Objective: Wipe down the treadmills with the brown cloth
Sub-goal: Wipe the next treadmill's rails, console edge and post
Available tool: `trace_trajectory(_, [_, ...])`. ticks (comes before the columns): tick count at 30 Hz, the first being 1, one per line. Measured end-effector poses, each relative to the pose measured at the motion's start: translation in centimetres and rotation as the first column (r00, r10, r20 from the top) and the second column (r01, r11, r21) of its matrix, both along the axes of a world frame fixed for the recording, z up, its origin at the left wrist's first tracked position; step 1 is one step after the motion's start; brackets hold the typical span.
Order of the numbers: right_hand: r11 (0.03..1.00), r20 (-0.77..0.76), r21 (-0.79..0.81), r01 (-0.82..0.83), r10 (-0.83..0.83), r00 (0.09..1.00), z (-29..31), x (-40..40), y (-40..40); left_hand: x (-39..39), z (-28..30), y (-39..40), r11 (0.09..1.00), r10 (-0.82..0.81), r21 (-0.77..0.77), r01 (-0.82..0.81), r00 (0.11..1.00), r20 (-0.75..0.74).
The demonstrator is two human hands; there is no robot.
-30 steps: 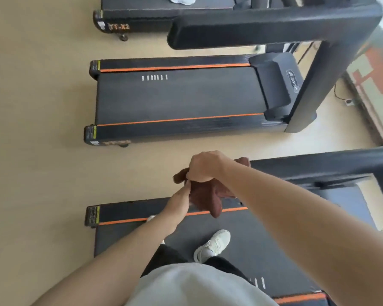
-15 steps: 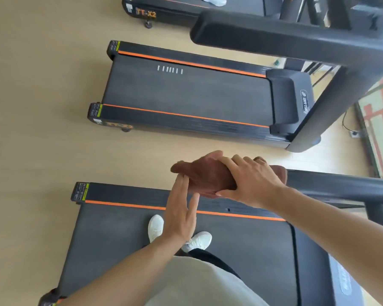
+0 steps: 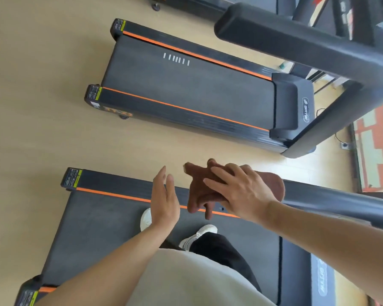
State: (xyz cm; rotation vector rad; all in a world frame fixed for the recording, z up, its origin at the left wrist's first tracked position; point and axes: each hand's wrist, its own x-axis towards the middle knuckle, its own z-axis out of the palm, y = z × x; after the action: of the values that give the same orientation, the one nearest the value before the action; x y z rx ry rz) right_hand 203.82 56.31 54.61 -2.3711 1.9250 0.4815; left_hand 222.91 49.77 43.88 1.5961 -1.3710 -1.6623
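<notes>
1. The floor point(image 3: 42, 133) is pale, wood-toned and smooth. Along the right edge of the room lies a mat or panel patterned in red and cream point(image 3: 373, 151).
2. The person stands on the near treadmill point(image 3: 111, 221), white shoes point(image 3: 199, 236) planted on its dark belt. An orange stripe runs along its far side rail.
3. A second treadmill point(image 3: 186, 91) sits further off, parallel to the first, with a strip of bare floor between them. It has the same orange stripes and a row of short white marks on its belt.
4. A thick black handrail of that far machine point(image 3: 296, 40) crosses the upper right and blocks part of what lies behind. The edge of a third machine shows at the very top.
5. The brown cloth point(image 3: 199, 191) is bunched and creased, draped over the near treadmill's black side handrail point(image 3: 332, 199), with folds hanging down on the near side.
6. The right hand point(image 3: 239, 191) lies on top of the cloth, fingers spread and bent over it, pressing it to the rail.
7. The left hand point(image 3: 164, 199) is flat with straight fingers, just left of the cloth, holding nothing and not touching it.
</notes>
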Motion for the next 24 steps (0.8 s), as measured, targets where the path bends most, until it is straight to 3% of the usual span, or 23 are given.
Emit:
trace_trajectory(4, [0.964,-0.165,0.267,-0.011,0.057,0.985,-0.2,3.8,-4.0,-1.3,-0.3,-0.6,0.998,0.054,-0.019,-0.054,0.999,0.003])
trace_trajectory(7, [0.870,-0.396,0.488,-0.065,0.287,0.872,-1.2,6.9,-6.4,-1.6,-0.2,-0.4,0.989,0.139,-0.047,-0.138,0.990,0.017])
trace_trajectory(11, [0.775,-0.379,0.624,-0.100,0.412,0.828,-2.3,8.0,-8.1,-0.6,-0.1,1.2,0.953,0.303,-0.026,-0.303,0.953,0.005])
trace_trajectory(13, [0.765,-0.378,0.637,-0.088,0.411,0.829,-1.9,7.8,-7.9,-0.3,0.4,2.3,0.928,0.371,-0.035,-0.372,0.928,-0.012])
trace_trajectory(16, [0.806,-0.376,0.592,0.019,0.255,0.891,-1.1,6.5,-7.3,-1.1,1.7,3.7,0.911,0.410,-0.014,-0.412,0.910,-0.066])
trace_trajectory(20, [0.909,-0.164,0.405,0.100,-0.035,0.986,1.2,3.2,-5.1,-3.5,4.3,3.6,0.943,0.241,-0.219,-0.252,0.967,-0.079])
trace_trajectory(24, [0.949,0.023,0.251,0.189,-0.201,0.979,3.1,-0.7,-0.7,-6.7,7.5,1.2,0.904,0.026,-0.424,-0.060,0.996,-0.086])
